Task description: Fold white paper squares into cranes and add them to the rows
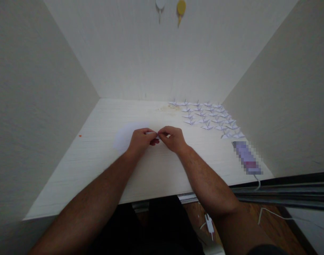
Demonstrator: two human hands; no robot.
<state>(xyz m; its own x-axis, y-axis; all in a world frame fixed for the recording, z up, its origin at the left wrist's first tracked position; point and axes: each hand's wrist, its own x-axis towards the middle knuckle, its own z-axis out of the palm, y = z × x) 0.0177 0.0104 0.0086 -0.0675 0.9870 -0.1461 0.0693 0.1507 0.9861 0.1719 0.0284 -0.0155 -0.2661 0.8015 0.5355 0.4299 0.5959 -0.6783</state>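
Note:
My left hand (143, 139) and my right hand (173, 137) meet over the middle of the white table, fingertips nearly touching. Both are closed in a pinch on a small piece of folded white paper (157, 136), mostly hidden by the fingers. Its exact shape cannot be made out. Beneath and to the left of my left hand lies white paper (122, 136), flat on the tabletop. Several folded paper cranes (206, 126) stand in rows at the back right, beyond my right hand.
A blurred-out phone-like device (247, 157) with a white cable (258, 182) lies at the table's right edge. Pale walls enclose the table (162, 177) on three sides. A small orange spot (80, 135) is at the left. Two hooks, white (160, 4) and yellow (181, 7), hang on the back wall.

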